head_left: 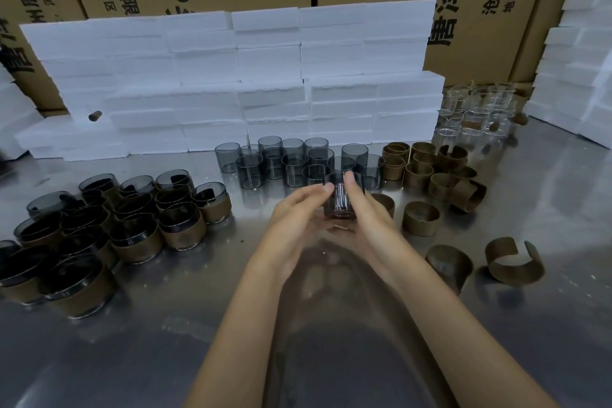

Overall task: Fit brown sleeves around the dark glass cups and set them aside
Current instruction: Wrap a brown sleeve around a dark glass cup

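Both hands grasp one dark glass cup (pixel 342 197) above the middle of the steel table (pixel 496 341). Fingers of the left hand (pixel 298 214) and right hand (pixel 362 209) curl round its sides; the cup looks bare, though the hands hide its base.

Head view, left side: a crowd of finished cups wearing brown sleeves (pixel 99 232) stands set aside, the nearest ones largest in view. Far middle: a cluster of bare dark cups (pixel 284 162) waits just beyond the hands. Right: loose brown sleeves (pixel 430 169) lie scattered, some curled open. Far right stand clear glass beakers (pixel 477 109). White foam blocks (pixel 231 76) are stacked behind. Judging by the piles, roughly half the work remains.
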Tool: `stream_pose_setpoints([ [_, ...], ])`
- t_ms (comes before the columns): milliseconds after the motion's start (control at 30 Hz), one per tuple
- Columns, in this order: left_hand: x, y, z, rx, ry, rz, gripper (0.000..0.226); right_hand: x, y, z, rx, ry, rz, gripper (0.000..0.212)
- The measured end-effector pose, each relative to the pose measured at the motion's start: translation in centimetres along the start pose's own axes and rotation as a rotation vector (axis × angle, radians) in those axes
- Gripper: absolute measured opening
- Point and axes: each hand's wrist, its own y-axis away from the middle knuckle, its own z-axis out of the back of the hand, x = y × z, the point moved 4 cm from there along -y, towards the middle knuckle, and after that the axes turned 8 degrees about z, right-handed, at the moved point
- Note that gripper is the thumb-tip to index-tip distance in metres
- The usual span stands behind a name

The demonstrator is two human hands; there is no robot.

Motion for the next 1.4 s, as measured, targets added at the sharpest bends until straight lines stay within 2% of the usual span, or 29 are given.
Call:
stream_pose_setpoints([
  [133, -0.3, -0.2, 1.0, -0.139, -0.079, -0.108, 0.019, -0.2, -0.3, 0.2, -0.045, -0.055, 0.007, 0.055],
  [433, -0.5, -0.3, 1.1, -0.157, -0.069, -0.131, 0.016, 0.0, -0.4, 0.0, -0.110, 0.043, 0.066, 0.040],
  [567, -0.2, -0.4, 0.9, -0.166, -0.106, -0.138, 0.030, 0.2, -0.2, -0.1, -0.108, 0.119, 0.102, 0.040],
  [667, -0.1, -0.4, 0.7, -0.205, -0.168, -0.167, 0.037, 0.4, -0.1, -0.1, -0.133, 0.103, 0.099, 0.029],
  [833, -0.3, -0.3, 1.0, -0.119, 0.003, -0.106, 0.027, 0.6, -0.2, 0.8, -0.211, 0.060, 0.122, 0.032],
  [933, -0.4, -0.2, 1.0, -0.070, 0.079, -0.067, 0.026, 0.9, -0.2, 0.7, -0.178, 0.050, 0.085, 0.033],
  [1033, -0.6, 0.0, 0.6, 0.031, 0.055, -0.041, 0.036, 0.5, 0.1, 0.0, -0.048, 0.018, -0.053, 0.071],
  [1067, -0.6, 0.0, 0.5, 0.057, 0.029, -0.026, 0.037, 0.5, 0.2, -0.3, 0.002, 0.001, -0.081, 0.077],
  [1133, -0.3, 0.1, 0.0, 0.083, -0.033, 0.008, 0.035, 0.5, 0.5, -0.7, 0.075, -0.049, -0.103, 0.076],
  [1300, -0.1, 0.0, -0.1, -0.037, -0.184, -0.052, 0.034, 0.7, 0.7, -0.9, 0.070, -0.129, -0.128, 0.069],
  [1400, -0.4, -0.1, 0.4, -0.122, -0.164, -0.146, 0.022, 0.7, 0.5, -0.8, 0.046, -0.108, -0.116, 0.066],
])
